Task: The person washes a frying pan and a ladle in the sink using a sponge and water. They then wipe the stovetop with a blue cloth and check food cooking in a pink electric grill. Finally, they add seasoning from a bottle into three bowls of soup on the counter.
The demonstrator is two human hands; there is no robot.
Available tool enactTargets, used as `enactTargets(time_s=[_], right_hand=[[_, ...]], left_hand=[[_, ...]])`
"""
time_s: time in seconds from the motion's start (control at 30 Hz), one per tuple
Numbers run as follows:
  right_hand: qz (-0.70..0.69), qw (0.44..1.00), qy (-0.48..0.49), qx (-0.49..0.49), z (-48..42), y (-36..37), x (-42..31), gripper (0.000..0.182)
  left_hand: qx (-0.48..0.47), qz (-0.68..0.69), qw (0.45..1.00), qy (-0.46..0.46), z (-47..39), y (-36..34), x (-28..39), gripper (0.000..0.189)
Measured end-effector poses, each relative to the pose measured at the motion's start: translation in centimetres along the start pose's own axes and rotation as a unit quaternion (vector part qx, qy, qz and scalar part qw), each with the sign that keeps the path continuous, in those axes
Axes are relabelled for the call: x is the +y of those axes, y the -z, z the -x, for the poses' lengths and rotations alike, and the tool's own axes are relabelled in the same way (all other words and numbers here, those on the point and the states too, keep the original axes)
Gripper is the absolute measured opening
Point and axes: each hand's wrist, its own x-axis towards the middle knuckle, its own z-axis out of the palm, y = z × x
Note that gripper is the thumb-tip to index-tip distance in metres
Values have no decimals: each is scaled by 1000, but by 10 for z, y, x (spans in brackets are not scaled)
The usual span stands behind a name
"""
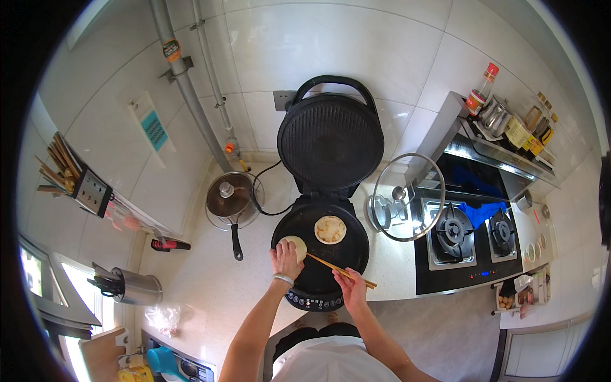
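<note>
An electric griddle with its ribbed black lid (330, 143) raised stands before me. On the right of its round lower plate (329, 274) lies a flatbread (330, 229) with browned spots. My left hand (286, 261) is on a second, paler flatbread (297, 244) at the plate's left side; whether its fingers grip the edge is hidden. Wooden chopsticks (341, 270) are held in my right hand (352, 288), over the plate's right part, their tips close to the pale flatbread.
A lidded saucepan (232, 196) stands left of the griddle. A glass lid (408, 196) is at its right, beside the gas hob (465, 238) with a blue cloth (481, 215). Further left are a metal knife holder (138, 288) and a plastic bag (163, 319).
</note>
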Motion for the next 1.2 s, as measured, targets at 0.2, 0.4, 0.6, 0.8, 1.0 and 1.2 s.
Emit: enactTargets(time_s=[0.2,0.4,0.6,0.8,1.0,1.2], right_hand=[[-111,990,-85,-8,-21,-9,17,13],[-67,996,-8,-62,-28,-18,16,16],[305,892,229,-243,25,-25,-18,20],[445,825,203,-283,23,14,-23,16],[395,862,180,-261,29,3,-61,22],[399,868,197,-221,9,3,-50,29]], left_hand=[[56,12,998,-15,-11,14,-4,58],[122,123,985,19,11,46,0,50],[167,192,965,64,49,61,-10,23],[97,244,959,106,72,50,-1,14],[98,275,950,111,84,42,2,10],[89,336,931,114,82,40,8,9]])
